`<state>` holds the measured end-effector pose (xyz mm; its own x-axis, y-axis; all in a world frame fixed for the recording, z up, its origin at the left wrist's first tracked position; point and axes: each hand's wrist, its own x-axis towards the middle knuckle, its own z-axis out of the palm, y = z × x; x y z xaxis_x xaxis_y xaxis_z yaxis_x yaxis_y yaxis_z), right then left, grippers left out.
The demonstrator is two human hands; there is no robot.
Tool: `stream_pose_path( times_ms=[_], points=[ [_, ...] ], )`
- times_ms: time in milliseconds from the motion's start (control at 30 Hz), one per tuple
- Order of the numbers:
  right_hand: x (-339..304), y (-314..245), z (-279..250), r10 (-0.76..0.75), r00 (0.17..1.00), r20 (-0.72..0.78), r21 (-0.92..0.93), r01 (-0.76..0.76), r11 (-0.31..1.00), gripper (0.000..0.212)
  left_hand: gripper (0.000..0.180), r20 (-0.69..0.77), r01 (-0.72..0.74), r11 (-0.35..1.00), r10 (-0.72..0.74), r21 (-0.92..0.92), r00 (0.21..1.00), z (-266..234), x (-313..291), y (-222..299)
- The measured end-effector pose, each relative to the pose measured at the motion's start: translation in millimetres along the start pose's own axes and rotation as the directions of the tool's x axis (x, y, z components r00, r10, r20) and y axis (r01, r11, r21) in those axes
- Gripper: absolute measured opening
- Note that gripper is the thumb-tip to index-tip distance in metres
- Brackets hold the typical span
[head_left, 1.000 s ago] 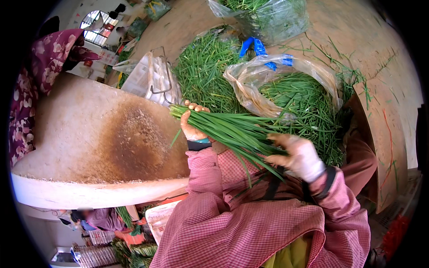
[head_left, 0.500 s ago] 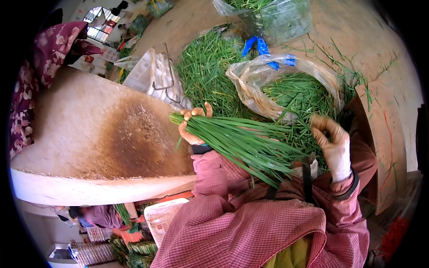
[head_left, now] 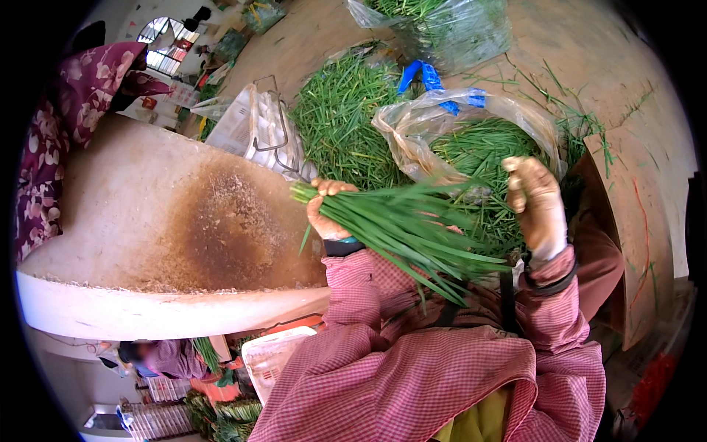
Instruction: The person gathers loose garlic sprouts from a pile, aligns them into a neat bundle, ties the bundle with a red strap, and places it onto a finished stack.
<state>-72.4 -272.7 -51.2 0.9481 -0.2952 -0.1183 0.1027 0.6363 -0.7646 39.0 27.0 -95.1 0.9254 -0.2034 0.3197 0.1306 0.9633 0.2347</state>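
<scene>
My left hand point(head_left: 329, 209), in a stained pale glove, is closed round the pale stem ends of a bunch of long flat green leaves that look like garlic chives point(head_left: 401, 228). The leaves fan out to the right above my lap, their tips blurred by motion. My right hand point(head_left: 536, 202), also gloved, is held up to the right of the leaf tips, apart from them. Its fingers are curled in, and I see nothing between them. Just beyond the bunch lie a heap of loose green leaves point(head_left: 342, 121) and an open clear plastic bag point(head_left: 394, 125) with more leaves in it.
A pale table point(head_left: 110, 199) with a brown stain stands at left. Behind it are white baskets point(head_left: 239, 129). Another full clear bag point(head_left: 471, 37) stands farther off. A brown board point(head_left: 626, 221) leans at right. A white tray point(head_left: 272, 357) sits lower left; a person point(head_left: 169, 359) is beyond.
My right hand has lifted slightly away and turned, its fingers curling further in. The bunch has shifted a little right with my left hand, and its leaves have swung.
</scene>
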Motion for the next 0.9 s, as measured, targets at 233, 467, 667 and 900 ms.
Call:
stream_pose_path(
  times_ms=[233, 467, 667, 900],
  points=[
    [-17, 13, -102, -0.056, 0.988, 0.141, -0.697, 0.139, 0.703, 0.051, 0.027, 0.161, -0.005, 0.991, 0.027, -0.132, 0.987, 3, 4, 4],
    [-41, -3, -62, -0.345, 0.914, 0.216, -0.824, 0.36, 0.438, 0.009, 0.031, 0.225, -0.037, 0.992, 0.064, -0.121, 0.972, 8, 8, 0],
    [-39, 40, -33, -0.245, 0.83, 0.502, -0.825, 0.544, 0.153, 0.023, 0.028, 0.181, 0.013, 0.988, 0.015, -0.151, 0.983, 14, 8, -15],
    [7, 66, -30, 0.123, 0.992, 0.019, -0.183, -0.118, 0.976, 0.013, 0.027, 0.218, 0.109, 0.993, -0.096, -0.049, 0.971, 14, 3, -36]
  ],
)
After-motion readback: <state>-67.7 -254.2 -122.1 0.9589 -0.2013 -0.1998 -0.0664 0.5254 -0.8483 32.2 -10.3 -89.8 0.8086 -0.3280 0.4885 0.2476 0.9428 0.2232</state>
